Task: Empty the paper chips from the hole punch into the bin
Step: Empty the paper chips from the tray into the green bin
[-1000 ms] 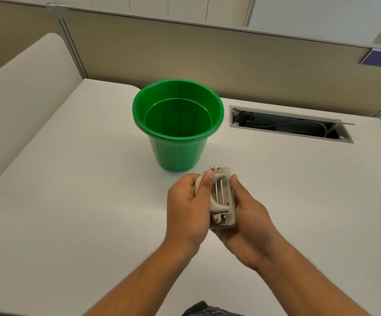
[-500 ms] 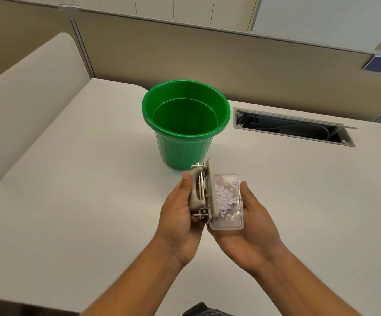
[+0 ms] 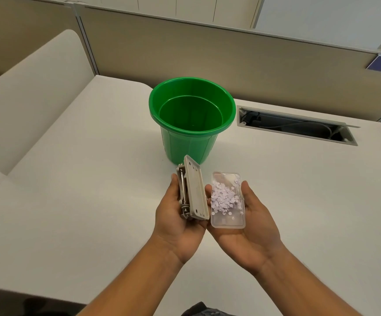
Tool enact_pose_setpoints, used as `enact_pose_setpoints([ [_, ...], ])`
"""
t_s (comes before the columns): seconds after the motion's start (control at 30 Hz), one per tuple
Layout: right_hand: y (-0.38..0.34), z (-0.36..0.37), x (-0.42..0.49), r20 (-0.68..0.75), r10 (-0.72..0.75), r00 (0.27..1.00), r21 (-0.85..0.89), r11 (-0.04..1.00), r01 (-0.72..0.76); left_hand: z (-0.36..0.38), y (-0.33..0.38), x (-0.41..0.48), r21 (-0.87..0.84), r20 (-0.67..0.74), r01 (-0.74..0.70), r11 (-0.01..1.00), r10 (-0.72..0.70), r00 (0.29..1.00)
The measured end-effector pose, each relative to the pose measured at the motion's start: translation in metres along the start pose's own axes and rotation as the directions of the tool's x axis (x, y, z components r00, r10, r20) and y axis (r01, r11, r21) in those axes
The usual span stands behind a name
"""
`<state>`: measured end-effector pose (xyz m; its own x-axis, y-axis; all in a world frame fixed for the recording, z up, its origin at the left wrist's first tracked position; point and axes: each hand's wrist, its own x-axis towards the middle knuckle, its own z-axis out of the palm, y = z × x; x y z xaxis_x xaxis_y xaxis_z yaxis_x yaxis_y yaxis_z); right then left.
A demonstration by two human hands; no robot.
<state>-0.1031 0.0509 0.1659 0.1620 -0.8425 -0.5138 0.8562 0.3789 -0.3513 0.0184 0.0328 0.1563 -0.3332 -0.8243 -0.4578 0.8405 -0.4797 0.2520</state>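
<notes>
My left hand (image 3: 177, 221) holds the beige hole punch (image 3: 195, 190) on its side, its flat base turned right and its metal mechanism facing my palm. My right hand (image 3: 245, 226) lies palm up and cradles the clear plastic chip tray (image 3: 228, 214), detached from the punch. Several pale lilac paper chips (image 3: 225, 198) lie in the tray. The two parts sit side by side, slightly apart. The green bin (image 3: 178, 142) stands upright on the white desk just beyond both hands, and nothing shows inside it.
A long open cable slot (image 3: 295, 125) with wires is cut into the white desk (image 3: 82, 179) right of the bin. Beige partition walls (image 3: 230, 65) close off the back. A rounded white panel (image 3: 32, 92) rises at the left.
The punch was whole and gripped by both hands. The clear tray came off its base, and the hands have drawn apart, each with one part.
</notes>
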Motion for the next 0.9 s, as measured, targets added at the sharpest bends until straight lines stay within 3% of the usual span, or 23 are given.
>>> enact_pose_setpoints([
  [0.33, 0.003, -0.006, 0.003, 0.076, 0.07, 0.995, 0.121, 0.99, -0.079, -0.005, 0.003, -0.002, -0.005, 0.054, -0.03, 1.0, 0.03, 0.998],
  [0.47, -0.003, -0.001, 0.006, 0.111, 0.087, 0.99, 0.172, 0.979, -0.105, -0.002, 0.007, 0.001, -0.081, 0.1, -0.039, 0.996, 0.047, 0.994],
  [0.67, -0.042, 0.045, 0.024, 0.156, -0.036, 0.987, 0.037, 0.999, 0.031, 0.038, 0.04, 0.021, -0.113, 0.215, -0.058, 0.992, 0.081, 0.973],
  [0.9, -0.099, 0.114, 0.078, 0.158, -0.148, 0.976, -0.137, 0.976, 0.17, 0.075, 0.066, 0.039, -0.089, 0.146, -0.129, 0.988, 0.141, 0.979],
])
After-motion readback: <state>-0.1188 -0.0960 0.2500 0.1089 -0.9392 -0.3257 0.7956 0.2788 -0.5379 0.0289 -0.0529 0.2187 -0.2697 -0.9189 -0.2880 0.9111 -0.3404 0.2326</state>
